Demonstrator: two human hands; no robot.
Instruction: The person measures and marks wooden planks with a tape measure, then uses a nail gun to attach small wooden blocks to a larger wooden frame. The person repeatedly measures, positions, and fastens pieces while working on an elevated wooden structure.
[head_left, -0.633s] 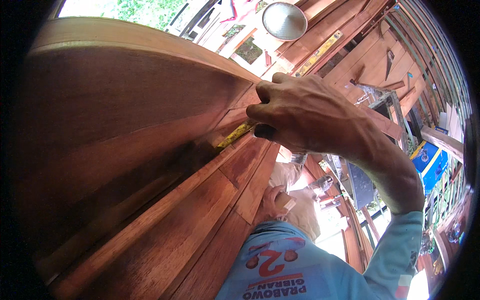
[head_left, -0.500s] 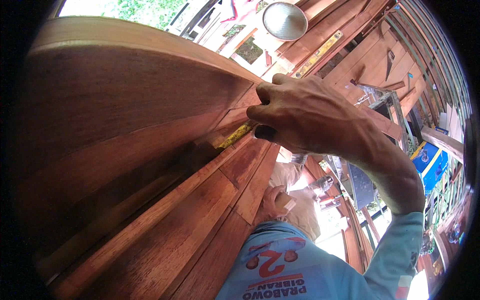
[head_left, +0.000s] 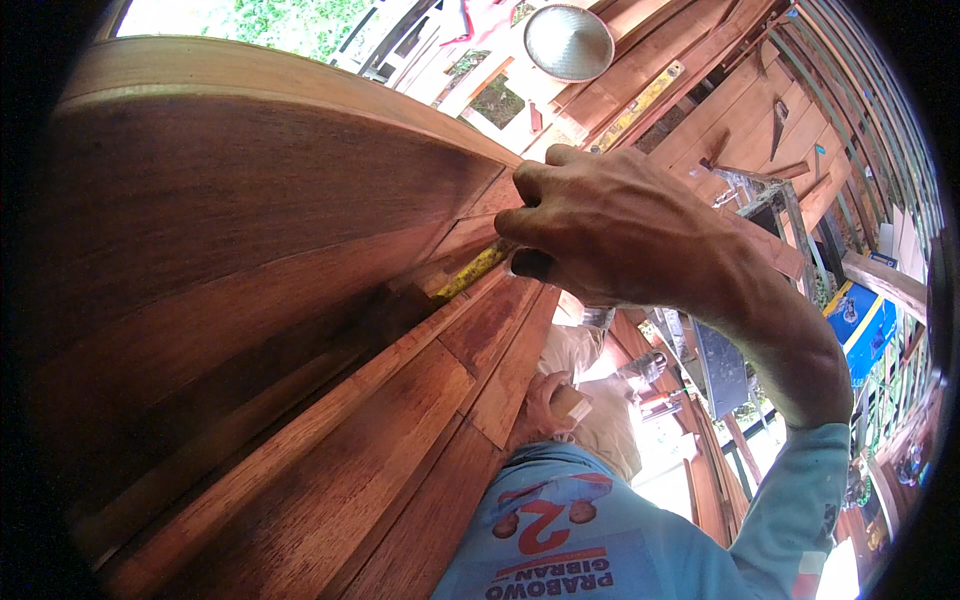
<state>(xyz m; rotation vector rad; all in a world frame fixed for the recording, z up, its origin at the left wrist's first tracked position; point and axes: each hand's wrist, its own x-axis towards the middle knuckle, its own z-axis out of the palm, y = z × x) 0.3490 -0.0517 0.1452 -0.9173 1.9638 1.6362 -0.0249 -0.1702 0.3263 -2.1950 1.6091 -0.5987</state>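
Note:
My right hand (head_left: 610, 225) reaches in from the right, its fingers closed round one end of a narrow, worn yellow tool (head_left: 470, 272). The tool's other end lies in the dark gap between the tall curved wooden board (head_left: 280, 170) and the joined planks (head_left: 350, 440). I cannot make out its exact kind, and its far tip is in shadow. Lower down, beside the planks' edge and near my trousers, my left hand (head_left: 540, 408) is curled against a small pale wooden block (head_left: 572, 404). The planks hide the left forearm.
A cone-shaped woven hat (head_left: 569, 43) and a yellow spirit level (head_left: 640, 105) rest on timber at the top. A hand saw (head_left: 779, 128) lies on boards further right. A blue box (head_left: 862, 330) with a yellow band stands at the right, near metal frames and slats.
Almost nothing differs. My right forearm has shifted very slightly, while the yellow tool and my left hand stay in place.

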